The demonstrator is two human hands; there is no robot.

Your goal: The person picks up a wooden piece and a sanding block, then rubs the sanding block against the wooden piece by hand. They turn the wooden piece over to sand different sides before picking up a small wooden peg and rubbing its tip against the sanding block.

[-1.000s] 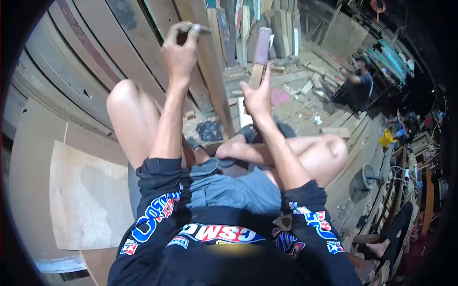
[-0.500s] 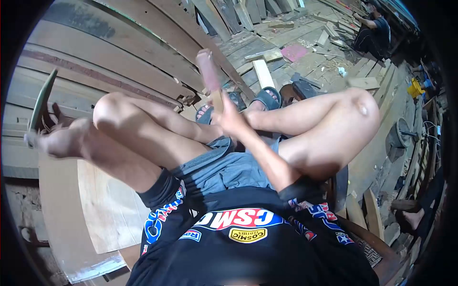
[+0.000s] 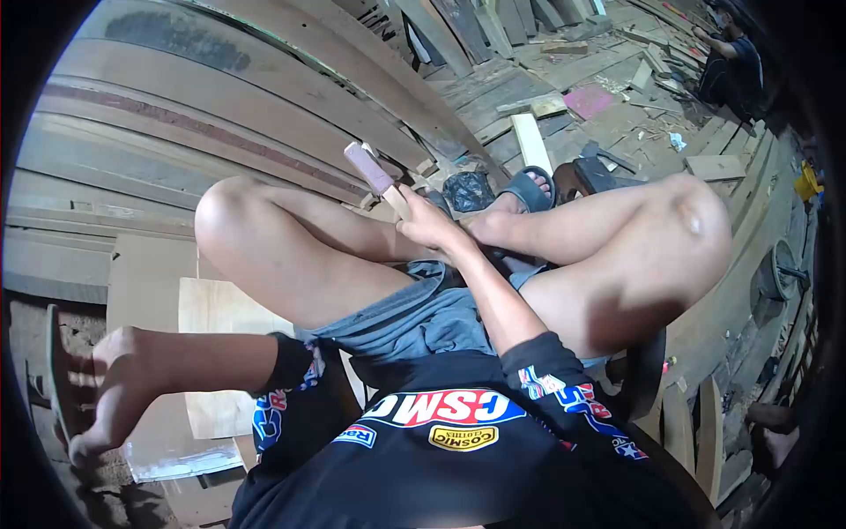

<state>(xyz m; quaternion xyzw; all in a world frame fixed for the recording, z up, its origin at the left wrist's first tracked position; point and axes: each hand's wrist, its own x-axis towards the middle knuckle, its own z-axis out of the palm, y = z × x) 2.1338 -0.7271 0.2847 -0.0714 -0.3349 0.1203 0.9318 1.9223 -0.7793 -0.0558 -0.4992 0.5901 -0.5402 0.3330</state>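
My right hand (image 3: 425,220) is closed around the pale wooden handle of a short stick with an oblong purplish-pink head (image 3: 368,167). It holds this up in front of my crossed lower legs, head pointing up and left. At the far left, my left hand (image 3: 110,397) grips a long, thin, flat grey-green piece (image 3: 56,375), seen nearly edge-on. That piece stands roughly upright, away from my body; its exact kind cannot be made out. Some of the left fingers are in shadow behind it.
Long planks (image 3: 176,115) lean on the left, with a pale plywood sheet (image 3: 211,406) below. A black plastic bag (image 3: 469,191) lies near my sandal (image 3: 529,189). Offcuts and a pink sheet (image 3: 589,101) cover the floor. Another person (image 3: 736,66) sits far right; a bucket (image 3: 777,269) stands nearer.
My left hand has swung down and slightly outward with the flat piece. My right hand has lowered a little, tilting the pink-headed stick further left. The view has shifted slightly.
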